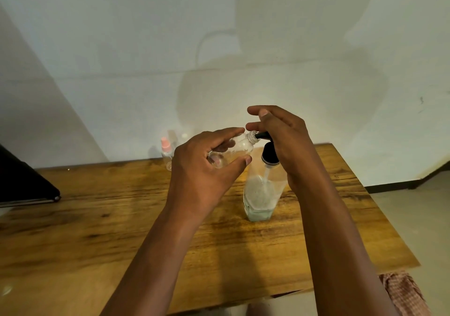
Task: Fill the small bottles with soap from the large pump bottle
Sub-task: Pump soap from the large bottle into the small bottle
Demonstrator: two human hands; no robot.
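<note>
the left hand (202, 169) is gripping a small clear bottle (233, 151), fingers wrapped around its body, and is tilting it so that its open neck is meeting the black nozzle (261, 135) of the large pump bottle (261, 194). the right hand (282, 140) is resting over the black pump head, palm on top and fingers half spread above the nozzle; whether it is pressing down cannot be told. the pump bottle is standing upright near the far right part of the table (97, 230), and pale soap is showing only in its lower part. the held bottle is looking empty or nearly so, so filling is judged to be at an early stage for this bottle. at the far edge of the table, behind the left hand, at least one more small bottle with a pink cap (166, 145) is standing, still capped; its contents cannot be told, and blurred clear shapes beside it may be others. the table is a worn, dark-grained wooden top set against a pale wall (146, 48). a dark object (22, 181) is lying at the left edge, and a checked cloth (401, 291) is hanging below the near right corner.
</note>
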